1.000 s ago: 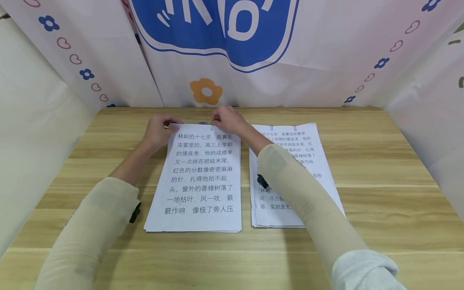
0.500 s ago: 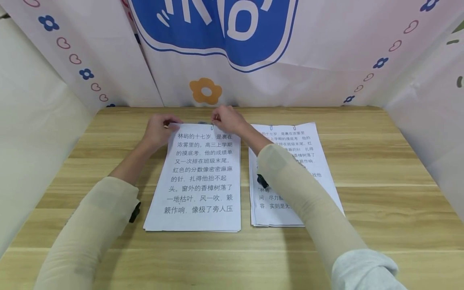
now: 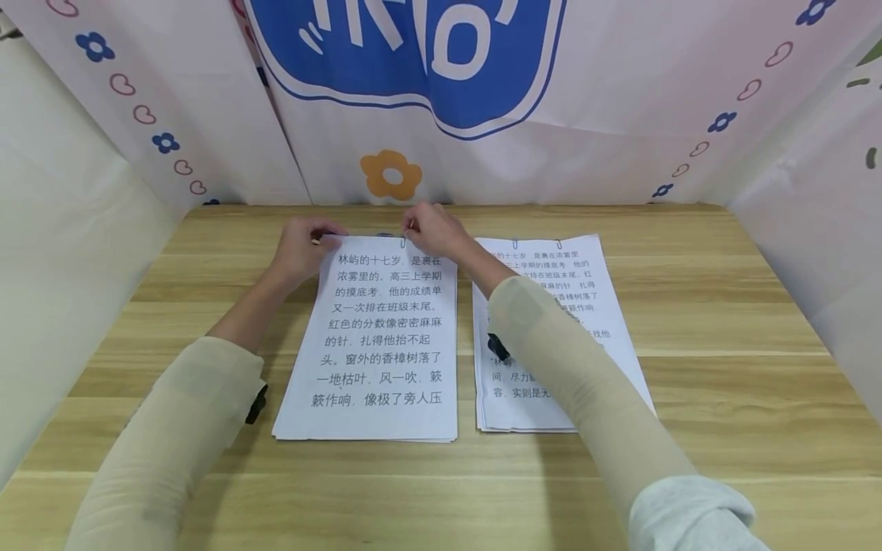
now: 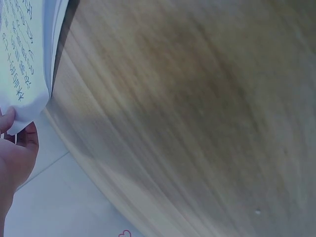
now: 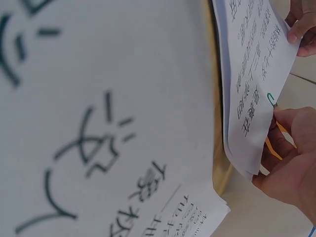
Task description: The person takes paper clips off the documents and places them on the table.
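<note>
A stack of printed paper sheets lies left of centre in the head view. At its top left corner my left hand pinches the sheets, thumb on top and fingers beneath, as the left wrist view shows. Along the same top edge, my right hand has thumb and fingers at a paper clip that sits over the edge. In the right wrist view this green clip meets the thumb tip, and the other fingers curl behind the sheets. Dark small metal pieces, perhaps more clips, lie just behind the stack.
To the right lies a second paper stack with two paper clips on its top edge, partly hidden under my right forearm. Both stacks rest on a wooden table. A printed cloth backdrop rises along the table's far edge.
</note>
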A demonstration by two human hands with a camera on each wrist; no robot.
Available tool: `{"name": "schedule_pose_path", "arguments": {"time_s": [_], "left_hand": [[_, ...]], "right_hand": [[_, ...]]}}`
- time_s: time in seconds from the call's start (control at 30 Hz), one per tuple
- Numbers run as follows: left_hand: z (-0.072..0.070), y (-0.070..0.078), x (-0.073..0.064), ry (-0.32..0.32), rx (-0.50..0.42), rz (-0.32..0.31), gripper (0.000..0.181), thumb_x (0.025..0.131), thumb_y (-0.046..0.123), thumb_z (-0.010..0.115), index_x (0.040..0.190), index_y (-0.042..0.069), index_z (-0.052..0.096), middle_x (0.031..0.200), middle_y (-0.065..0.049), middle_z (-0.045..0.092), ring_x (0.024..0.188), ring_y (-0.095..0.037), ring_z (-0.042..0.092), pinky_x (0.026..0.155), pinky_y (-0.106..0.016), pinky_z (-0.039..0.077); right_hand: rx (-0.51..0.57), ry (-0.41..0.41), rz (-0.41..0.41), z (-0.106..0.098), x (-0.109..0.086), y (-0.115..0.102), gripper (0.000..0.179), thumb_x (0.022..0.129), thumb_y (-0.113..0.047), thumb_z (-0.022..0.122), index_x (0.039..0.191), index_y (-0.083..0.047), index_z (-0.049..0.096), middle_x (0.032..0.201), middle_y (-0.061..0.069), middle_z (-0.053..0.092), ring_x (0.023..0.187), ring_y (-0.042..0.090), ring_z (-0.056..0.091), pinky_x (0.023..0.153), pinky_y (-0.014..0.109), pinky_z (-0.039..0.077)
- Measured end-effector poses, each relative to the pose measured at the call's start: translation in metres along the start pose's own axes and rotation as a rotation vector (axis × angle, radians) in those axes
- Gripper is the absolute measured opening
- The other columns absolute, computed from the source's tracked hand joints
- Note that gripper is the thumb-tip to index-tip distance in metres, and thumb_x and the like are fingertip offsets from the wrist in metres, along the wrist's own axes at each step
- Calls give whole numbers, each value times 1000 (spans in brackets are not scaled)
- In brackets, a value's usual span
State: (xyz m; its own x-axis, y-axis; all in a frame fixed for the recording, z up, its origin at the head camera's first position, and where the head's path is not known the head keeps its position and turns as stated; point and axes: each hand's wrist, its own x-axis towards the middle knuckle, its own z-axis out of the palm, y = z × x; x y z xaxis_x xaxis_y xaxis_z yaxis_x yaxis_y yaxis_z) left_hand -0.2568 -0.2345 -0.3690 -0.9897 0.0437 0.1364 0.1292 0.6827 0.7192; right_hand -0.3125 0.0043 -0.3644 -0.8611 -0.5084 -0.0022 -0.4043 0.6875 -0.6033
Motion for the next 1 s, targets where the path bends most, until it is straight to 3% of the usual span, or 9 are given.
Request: {"name": "schedule_pose_path", "arguments": {"time_s": [0.37, 1.0], "left_hand": [[0, -3, 1, 3, 10, 25, 21, 97, -13, 58, 113, -11, 71, 115, -31, 69, 101, -38, 63, 70, -15, 44], [0, -2, -1, -16, -2, -13, 21, 99, -11, 56, 114, -9, 71, 120, -29, 67, 106, -38, 62, 78, -23, 46]], "right_hand": [[13, 7, 2, 2, 2, 2, 13, 105, -11, 60, 107, -7, 72, 99, 6, 68, 88, 18, 61, 76, 27, 50], [31, 26, 1, 4, 2, 4, 15, 103, -7, 60, 108, -5, 74, 100, 7, 69, 88, 19, 60, 76, 27, 50]]}}
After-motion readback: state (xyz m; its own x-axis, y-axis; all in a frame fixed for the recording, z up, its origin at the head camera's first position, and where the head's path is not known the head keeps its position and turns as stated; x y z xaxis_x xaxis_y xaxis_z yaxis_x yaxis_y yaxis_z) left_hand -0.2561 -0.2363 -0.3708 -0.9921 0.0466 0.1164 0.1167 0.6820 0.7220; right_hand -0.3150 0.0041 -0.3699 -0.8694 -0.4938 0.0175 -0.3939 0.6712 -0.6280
